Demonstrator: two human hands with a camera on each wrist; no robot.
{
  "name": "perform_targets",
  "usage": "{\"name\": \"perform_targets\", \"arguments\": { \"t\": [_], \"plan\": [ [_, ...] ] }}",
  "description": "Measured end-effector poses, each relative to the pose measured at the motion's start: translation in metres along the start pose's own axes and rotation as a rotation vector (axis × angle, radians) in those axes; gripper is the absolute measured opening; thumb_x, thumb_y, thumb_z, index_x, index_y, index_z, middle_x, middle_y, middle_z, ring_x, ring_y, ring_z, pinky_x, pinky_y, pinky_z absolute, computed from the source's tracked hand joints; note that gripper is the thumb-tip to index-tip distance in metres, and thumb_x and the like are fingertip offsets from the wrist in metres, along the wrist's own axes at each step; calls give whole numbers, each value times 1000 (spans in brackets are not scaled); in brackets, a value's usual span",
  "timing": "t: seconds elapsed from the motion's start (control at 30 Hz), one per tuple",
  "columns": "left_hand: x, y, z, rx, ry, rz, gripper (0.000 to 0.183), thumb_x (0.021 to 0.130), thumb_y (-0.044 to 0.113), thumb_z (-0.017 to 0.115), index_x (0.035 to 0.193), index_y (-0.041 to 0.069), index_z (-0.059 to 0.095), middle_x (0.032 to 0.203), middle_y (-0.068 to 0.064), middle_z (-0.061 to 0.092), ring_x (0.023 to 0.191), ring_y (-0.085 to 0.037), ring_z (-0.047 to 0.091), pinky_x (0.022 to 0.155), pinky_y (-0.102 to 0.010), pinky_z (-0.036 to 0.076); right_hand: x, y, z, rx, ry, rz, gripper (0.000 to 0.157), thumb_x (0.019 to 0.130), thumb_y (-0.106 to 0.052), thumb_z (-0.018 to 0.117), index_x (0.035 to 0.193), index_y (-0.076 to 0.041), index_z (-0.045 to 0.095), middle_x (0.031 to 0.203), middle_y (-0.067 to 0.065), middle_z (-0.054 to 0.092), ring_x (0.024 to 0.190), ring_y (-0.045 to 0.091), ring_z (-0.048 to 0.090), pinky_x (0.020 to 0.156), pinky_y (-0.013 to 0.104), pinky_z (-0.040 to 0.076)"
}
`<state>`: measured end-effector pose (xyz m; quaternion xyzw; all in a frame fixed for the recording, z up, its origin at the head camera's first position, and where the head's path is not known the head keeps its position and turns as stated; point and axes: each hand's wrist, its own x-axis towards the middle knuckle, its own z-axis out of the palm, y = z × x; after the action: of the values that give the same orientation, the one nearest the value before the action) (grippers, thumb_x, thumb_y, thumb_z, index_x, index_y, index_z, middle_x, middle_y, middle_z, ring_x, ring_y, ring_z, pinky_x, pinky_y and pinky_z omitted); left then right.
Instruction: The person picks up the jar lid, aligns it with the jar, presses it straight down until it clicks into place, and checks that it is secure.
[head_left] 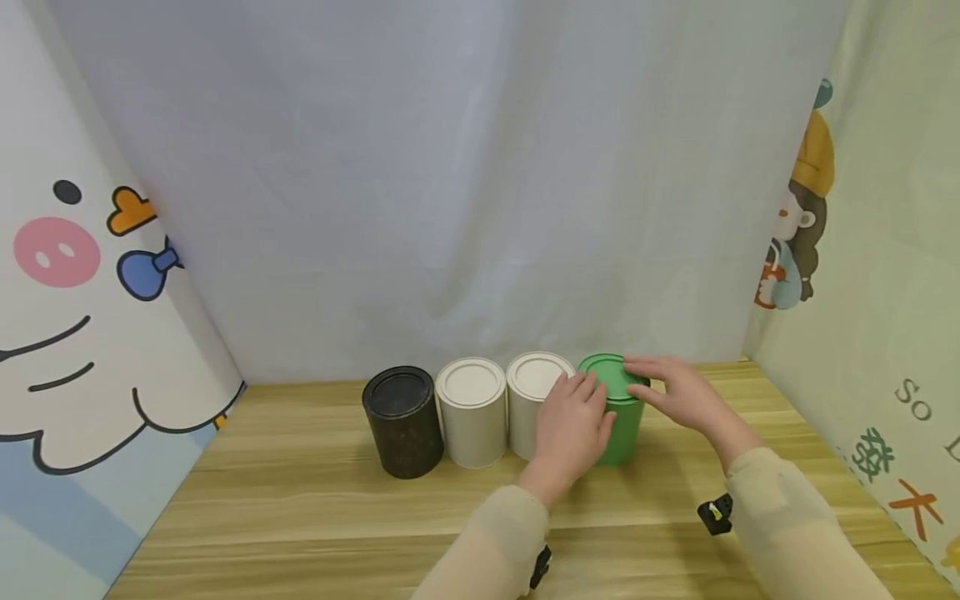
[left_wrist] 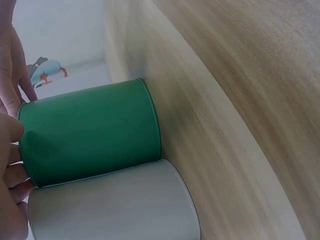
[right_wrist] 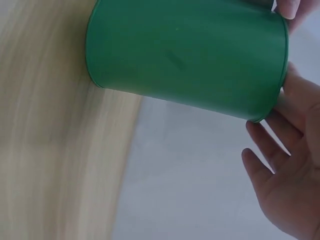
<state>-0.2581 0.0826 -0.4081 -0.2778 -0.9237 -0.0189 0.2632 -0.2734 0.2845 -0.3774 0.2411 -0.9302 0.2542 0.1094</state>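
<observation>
A green can [head_left: 621,433] with a lid stands upright at the right end of a row of cans. My right hand [head_left: 686,398] is at its right upper rim, fingers fairly straight over the lid edge; the right wrist view shows the fingertips [right_wrist: 256,131] right at that rim. My left hand [head_left: 572,421] lies over the near top of the green can and the neighbouring white can [head_left: 522,417], partly hiding both. In the left wrist view, its thumb [left_wrist: 14,129] is at the green can's upper edge, and its other fingers are by the lids.
Left of these stand another white can [head_left: 474,429] and a black can [head_left: 407,433], close together on the wooden table [head_left: 300,500]. A pale curtain [head_left: 450,183] hangs behind the table, with printed cloths on both sides.
</observation>
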Motion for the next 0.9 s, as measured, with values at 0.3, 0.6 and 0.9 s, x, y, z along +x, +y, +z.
{"name": "perform_targets", "arguments": {
  "t": [0.3, 0.6, 0.9],
  "plan": [
    [-1, -1, 3, 8, 52, 12, 41, 96, 46, 61, 125, 18, 69, 132, 1, 63, 128, -17, 52, 114, -36, 33, 8, -14, -4, -130, -65, 33, 44, 94, -16, 69, 130, 7, 61, 133, 24, 58, 124, 48, 50, 103, 60, 40],
    [2, -7, -1, -39, 29, -6, 34, 97, 44, 61, 117, 19, 72, 125, 5, 67, 124, -14, 54, 114, -36, 33, 17, -23, -7, -157, -99, 9, 40, 92, -16, 71, 123, 9, 65, 129, 25, 60, 121, 47, 53, 101, 57, 43],
    [7, -8, -12, -15, -177, -1, 54, 98, 57, 51, 134, 19, 62, 140, 5, 56, 134, -14, 45, 118, -37, 25, 14, -20, -1, -144, -45, 19, 41, 94, -14, 69, 127, 7, 63, 133, 24, 59, 121, 48, 52, 102, 60, 41]
  ]
}}
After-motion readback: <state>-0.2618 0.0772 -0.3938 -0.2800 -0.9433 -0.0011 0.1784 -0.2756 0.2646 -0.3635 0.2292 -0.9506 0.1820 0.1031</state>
